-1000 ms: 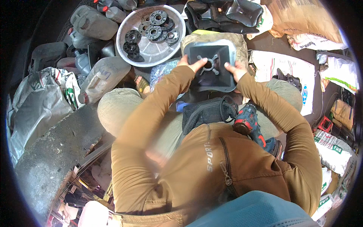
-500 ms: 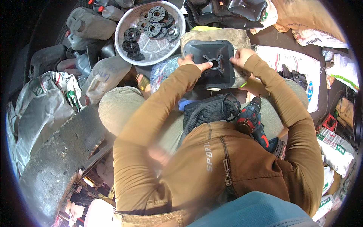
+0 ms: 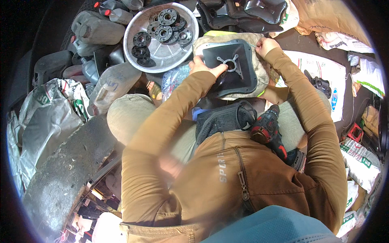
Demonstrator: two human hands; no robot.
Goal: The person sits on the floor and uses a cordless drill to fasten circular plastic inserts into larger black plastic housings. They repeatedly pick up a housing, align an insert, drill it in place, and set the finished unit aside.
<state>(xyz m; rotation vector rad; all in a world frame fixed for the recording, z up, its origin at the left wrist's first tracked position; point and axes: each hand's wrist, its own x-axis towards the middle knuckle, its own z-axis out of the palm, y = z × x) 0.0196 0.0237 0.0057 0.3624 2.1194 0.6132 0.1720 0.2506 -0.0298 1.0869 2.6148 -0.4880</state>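
A black, square, funnel-like plastic part [image 3: 216,54] with a flanged rim lies on a pale cloth-covered pad [image 3: 262,77] between my knees. At its middle is a ring with thin arms [image 3: 235,66]. My left hand [image 3: 202,68] grips the left side of this part, thumb reaching in beside the ring. Just off the upper right corner, my right hand [image 3: 266,47] is closed, fingers pinched together. A thin sliver shows at its fingertips, too small to name. On my lap rest a red and black cordless drill [image 3: 266,126] and a black mesh bag [image 3: 216,117].
A white perforated basin [image 3: 130,44] at the far side holds several black round flanges [image 3: 164,33]. More black moulded parts [image 3: 263,12] are piled beyond the pad. Plastic jugs [image 3: 101,27] crowd the left, and a white sack [image 3: 330,81] lies to the right.
My right hand has moved up and slightly right, to the part's upper right corner. The black part has tilted and shifted slightly, with my left hand still on it.
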